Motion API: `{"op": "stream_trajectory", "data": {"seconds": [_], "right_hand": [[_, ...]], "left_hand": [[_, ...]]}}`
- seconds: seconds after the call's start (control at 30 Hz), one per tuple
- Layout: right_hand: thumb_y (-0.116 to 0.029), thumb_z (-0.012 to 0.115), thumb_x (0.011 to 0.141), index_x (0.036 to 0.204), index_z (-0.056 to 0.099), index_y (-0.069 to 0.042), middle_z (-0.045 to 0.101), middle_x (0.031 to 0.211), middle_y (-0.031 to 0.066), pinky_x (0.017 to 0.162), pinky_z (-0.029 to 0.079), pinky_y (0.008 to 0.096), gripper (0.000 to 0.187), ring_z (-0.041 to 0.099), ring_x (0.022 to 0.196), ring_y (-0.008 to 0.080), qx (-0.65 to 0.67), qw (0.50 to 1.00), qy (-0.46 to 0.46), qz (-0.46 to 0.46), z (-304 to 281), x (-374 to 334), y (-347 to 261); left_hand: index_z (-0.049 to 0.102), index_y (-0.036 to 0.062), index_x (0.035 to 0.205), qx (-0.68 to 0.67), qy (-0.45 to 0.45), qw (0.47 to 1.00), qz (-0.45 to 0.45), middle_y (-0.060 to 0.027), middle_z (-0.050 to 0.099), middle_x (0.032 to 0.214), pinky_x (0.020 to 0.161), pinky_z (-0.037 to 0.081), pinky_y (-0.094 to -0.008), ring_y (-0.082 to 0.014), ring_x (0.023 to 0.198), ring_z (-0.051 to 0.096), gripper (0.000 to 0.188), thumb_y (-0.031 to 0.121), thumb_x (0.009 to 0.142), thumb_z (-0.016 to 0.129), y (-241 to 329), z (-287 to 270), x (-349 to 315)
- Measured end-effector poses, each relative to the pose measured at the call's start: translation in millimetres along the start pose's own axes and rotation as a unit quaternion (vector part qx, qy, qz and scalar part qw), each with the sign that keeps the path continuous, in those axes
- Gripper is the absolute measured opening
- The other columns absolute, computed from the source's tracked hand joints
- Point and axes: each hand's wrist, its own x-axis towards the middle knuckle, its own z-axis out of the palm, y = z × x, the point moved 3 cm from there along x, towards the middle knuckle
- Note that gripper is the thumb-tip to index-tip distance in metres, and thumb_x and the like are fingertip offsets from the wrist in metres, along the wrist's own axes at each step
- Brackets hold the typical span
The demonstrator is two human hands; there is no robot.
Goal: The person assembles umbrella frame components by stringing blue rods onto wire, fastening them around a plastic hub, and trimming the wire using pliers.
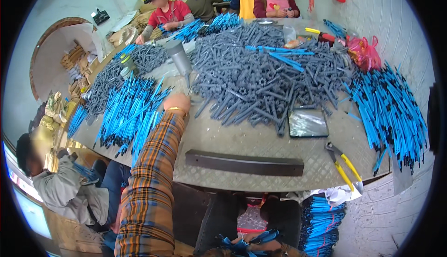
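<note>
My left arm, in a plaid sleeve, reaches forward over the table. My left hand looks closed; its fingers and anything in them are hidden from me. Just beyond it a grey cylinder with a narrow lower end tilts, its thin tip close to the knuckles. Left of the hand lies a heap of blue strips with black ends. Down at my lap, at the lower edge, my right hand is closed around several blue strips. A large pile of grey plastic plugs spreads beyond my left hand.
A dark bar lies along the near table edge. Yellow-handled pliers and a flat dark-framed device lie to its right. More blue strips are heaped at right. A seated person is at left; others work at the far side.
</note>
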Motion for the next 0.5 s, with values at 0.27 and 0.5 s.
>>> {"op": "stream_trajectory", "data": {"seconds": [0.27,0.5], "right_hand": [[-0.021,0.061,0.085,0.083,0.060,-0.008,0.057,0.083,0.0055,0.077,0.037,0.0389,0.012,0.049,0.079,0.0212,-0.066,0.995,0.033,-0.074,-17,0,27],[-0.006,0.057,0.085,0.092,0.054,-0.006,0.048,0.120,0.0188,0.096,0.034,0.0402,0.008,0.042,0.115,0.0276,0.019,0.997,-0.046,0.062,11,-5,-10]], "left_hand": [[0.063,0.0114,0.096,-0.053,-0.027,0.992,0.112,-0.0136,0.064,0.093,0.075,0.049,-0.0426,-0.0342,0.085,0.061,0.022,0.021,0.079,0.052,27,15,-19],[0.053,0.0078,0.095,-0.287,0.021,0.933,0.216,-0.0146,0.065,0.083,0.067,0.050,-0.0372,-0.0313,0.077,0.062,0.016,0.010,0.080,0.056,33,-57,-98]]}}
